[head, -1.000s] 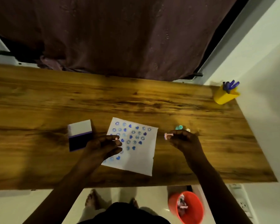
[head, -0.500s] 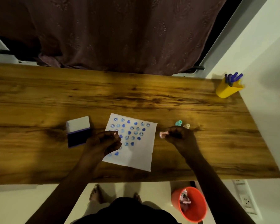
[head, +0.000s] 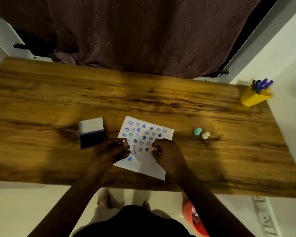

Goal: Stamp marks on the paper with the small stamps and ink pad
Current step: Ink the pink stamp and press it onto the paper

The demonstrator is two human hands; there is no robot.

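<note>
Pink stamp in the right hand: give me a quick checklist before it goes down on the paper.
1. Stamp held: ok. The right hand pinches the pink stamp over the paper.
2. Paper steadied: ok. The left hand is at the sheet's left edge, though contact is not certain.
3. Free spot under the stamp: cannot tell. Blue marks lie close on its left and the hand hides the rest; the near part of the sheet is bare.
4. Stamp face inked: cannot tell, it is hidden.
5. Ink pad reachable: ok, open, left of the paper.
6. Spare stamps: ok. The teal stamp and cream stamp stand clear on the right.
</note>
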